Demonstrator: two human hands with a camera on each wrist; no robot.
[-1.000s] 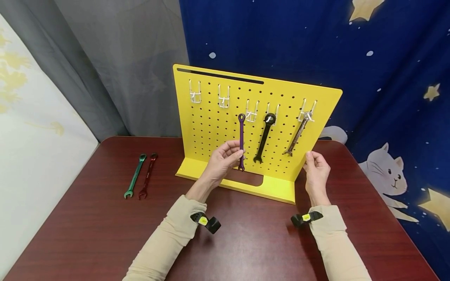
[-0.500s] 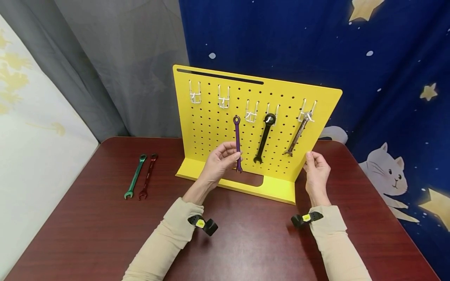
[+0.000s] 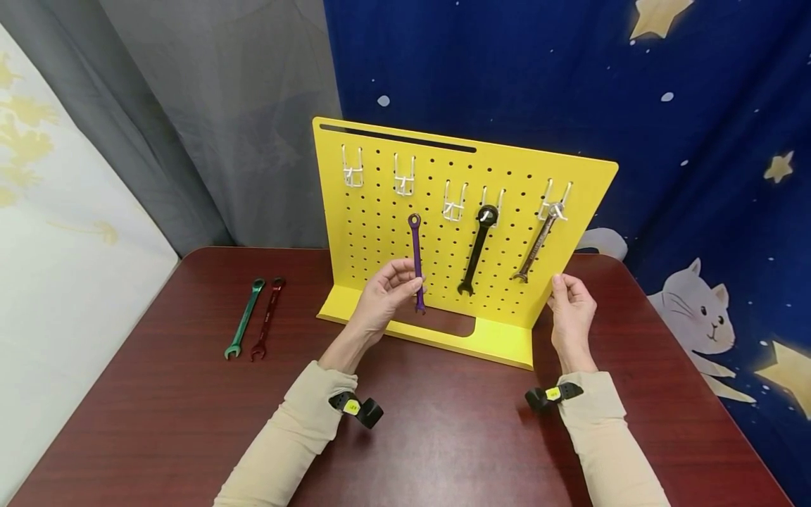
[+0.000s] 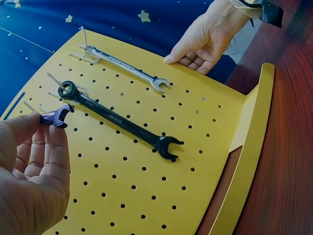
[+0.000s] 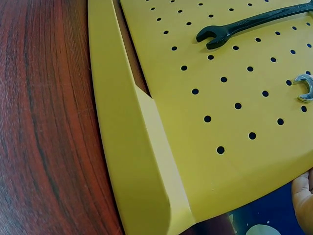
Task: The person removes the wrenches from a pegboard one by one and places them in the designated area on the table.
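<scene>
A purple combination wrench [image 3: 416,246] stands nearly upright in my left hand [image 3: 380,296], pinched between thumb and fingers near its lower, open end. It is in front of the yellow pegboard [image 3: 380,239], apart from the hooks. My right hand [image 3: 571,313] grips the board's right edge, thumb on the front; its other fingers are partly hidden behind. A black wrench [image 3: 475,253] and a silver wrench [image 3: 535,246] hang from white hooks on the right half. In the left wrist view, the purple wrench's open jaw [image 4: 57,116] pokes out past the thumb.
On the dark red table [image 3: 190,422] at the left lie a green wrench [image 3: 244,320] and a red wrench [image 3: 269,320], side by side. Bare white hooks [image 3: 352,169] sit at the board's upper left and middle. Blue and grey curtains hang behind.
My left hand has moved left and slightly down with the purple wrench, away from the middle hook. My right hand has stayed on the board's edge.
</scene>
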